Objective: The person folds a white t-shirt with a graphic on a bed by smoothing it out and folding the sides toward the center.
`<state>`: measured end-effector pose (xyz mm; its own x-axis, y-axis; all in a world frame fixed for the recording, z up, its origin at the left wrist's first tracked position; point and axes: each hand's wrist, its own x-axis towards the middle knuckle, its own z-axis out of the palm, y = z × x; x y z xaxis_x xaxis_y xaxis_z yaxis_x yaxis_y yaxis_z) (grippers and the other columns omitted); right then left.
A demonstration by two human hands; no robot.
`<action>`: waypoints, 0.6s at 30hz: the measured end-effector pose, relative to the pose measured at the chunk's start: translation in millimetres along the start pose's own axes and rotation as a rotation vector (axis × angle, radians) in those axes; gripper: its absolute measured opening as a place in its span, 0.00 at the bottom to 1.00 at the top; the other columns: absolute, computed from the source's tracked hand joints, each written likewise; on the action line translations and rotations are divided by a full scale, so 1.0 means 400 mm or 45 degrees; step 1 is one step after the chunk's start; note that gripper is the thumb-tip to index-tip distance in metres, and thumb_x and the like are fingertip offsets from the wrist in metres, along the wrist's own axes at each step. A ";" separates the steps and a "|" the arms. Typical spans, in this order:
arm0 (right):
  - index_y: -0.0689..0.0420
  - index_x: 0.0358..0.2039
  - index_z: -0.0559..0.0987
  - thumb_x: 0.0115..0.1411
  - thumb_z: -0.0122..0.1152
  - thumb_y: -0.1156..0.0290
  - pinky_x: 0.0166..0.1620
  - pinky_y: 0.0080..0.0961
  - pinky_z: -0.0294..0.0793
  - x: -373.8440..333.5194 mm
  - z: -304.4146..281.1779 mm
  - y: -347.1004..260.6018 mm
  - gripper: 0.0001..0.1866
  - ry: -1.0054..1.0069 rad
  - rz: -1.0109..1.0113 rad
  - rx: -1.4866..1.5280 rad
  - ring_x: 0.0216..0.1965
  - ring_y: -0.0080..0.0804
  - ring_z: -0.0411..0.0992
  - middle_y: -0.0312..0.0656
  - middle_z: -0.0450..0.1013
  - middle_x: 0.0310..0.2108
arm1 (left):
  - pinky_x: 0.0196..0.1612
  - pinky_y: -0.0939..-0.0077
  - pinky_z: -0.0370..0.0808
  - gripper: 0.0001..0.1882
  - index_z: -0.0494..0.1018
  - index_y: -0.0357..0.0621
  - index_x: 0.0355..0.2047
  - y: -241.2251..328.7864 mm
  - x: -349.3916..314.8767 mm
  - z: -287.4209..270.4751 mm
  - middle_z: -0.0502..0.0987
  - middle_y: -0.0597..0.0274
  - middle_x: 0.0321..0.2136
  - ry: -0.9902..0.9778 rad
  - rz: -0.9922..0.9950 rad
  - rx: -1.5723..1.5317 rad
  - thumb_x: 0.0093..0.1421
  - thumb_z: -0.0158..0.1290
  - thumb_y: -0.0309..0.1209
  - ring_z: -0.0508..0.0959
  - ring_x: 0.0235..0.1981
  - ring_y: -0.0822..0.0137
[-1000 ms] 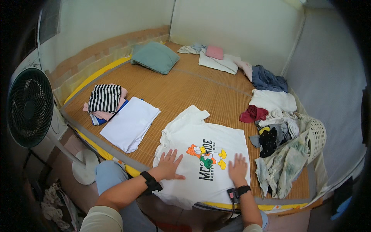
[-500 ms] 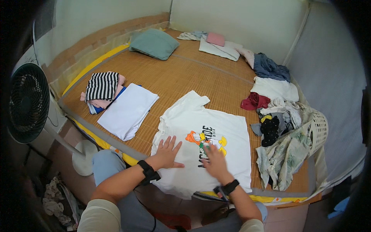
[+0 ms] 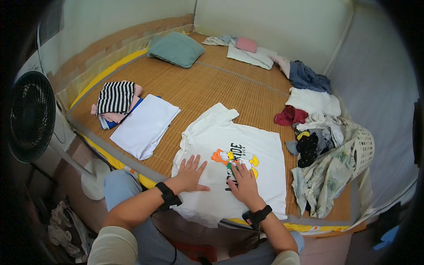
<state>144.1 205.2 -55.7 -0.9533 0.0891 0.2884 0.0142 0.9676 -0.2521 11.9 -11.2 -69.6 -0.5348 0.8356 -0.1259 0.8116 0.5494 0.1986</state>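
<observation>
A white T-shirt (image 3: 260, 141) with a cartoon duck and dark lettering lies spread on a bamboo mat, its collar side toward the left and its near edge hanging over the bed's front. My left hand (image 3: 190, 174) rests flat on its left part, fingers spread. On the printed picture lies my right hand (image 3: 244, 183), palm down with fingers stretched, hiding some of the print. Neither hand grips anything. A folded white garment (image 3: 145, 126) lies left of the shirt, beside a stack topped by a black-and-white striped garment (image 3: 115, 97).
At the right, a white perforated laundry basket (image 3: 364, 145) lies tipped with rumpled clothes (image 3: 324, 172) spilling out. Toward the back are a green pillow (image 3: 176, 49) and a pink folded item (image 3: 246, 44). A standing fan (image 3: 33, 117) is at the left beside the bed.
My right hand has settled flat on the print, where it was blurred by motion before. My left hand stays in place on the shirt.
</observation>
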 end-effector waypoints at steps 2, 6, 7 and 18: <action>0.57 0.56 0.64 0.57 0.53 0.59 0.59 0.52 0.50 -0.010 0.024 0.046 0.28 -0.013 0.106 -0.008 0.60 0.51 0.55 0.52 0.59 0.58 | 0.61 0.41 0.39 0.56 0.43 0.43 0.64 0.004 0.008 0.005 0.40 0.36 0.63 -0.012 -0.001 0.003 0.47 0.44 0.70 0.39 0.65 0.39; 0.57 0.61 0.58 0.61 0.44 0.52 0.62 0.50 0.44 -0.058 0.003 0.305 0.32 0.056 0.676 -0.331 0.65 0.47 0.46 0.49 0.51 0.63 | 0.62 0.43 0.37 0.57 0.42 0.44 0.65 0.020 0.014 -0.006 0.39 0.38 0.64 -0.027 -0.006 0.000 0.46 0.44 0.71 0.38 0.65 0.41; 0.59 0.61 0.58 0.61 0.43 0.52 0.62 0.53 0.43 -0.085 -0.013 0.334 0.32 0.122 0.795 -0.395 0.64 0.50 0.47 0.49 0.51 0.63 | 0.62 0.43 0.37 0.57 0.42 0.44 0.65 0.022 0.020 -0.005 0.38 0.38 0.64 -0.031 -0.005 -0.002 0.46 0.44 0.71 0.38 0.65 0.41; 0.52 0.61 0.59 0.59 0.48 0.55 0.61 0.55 0.45 -0.002 0.014 0.016 0.31 -0.147 0.155 -0.068 0.63 0.50 0.49 0.50 0.54 0.62 | 0.62 0.42 0.38 0.57 0.42 0.44 0.65 0.006 0.011 0.004 0.38 0.37 0.64 -0.050 -0.029 0.017 0.47 0.43 0.71 0.38 0.65 0.41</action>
<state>143.4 210.0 -62.8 -0.9719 0.1816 0.1497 0.1447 0.9628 -0.2282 11.8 -6.1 -71.5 -0.5437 0.8223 -0.1680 0.8026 0.5680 0.1826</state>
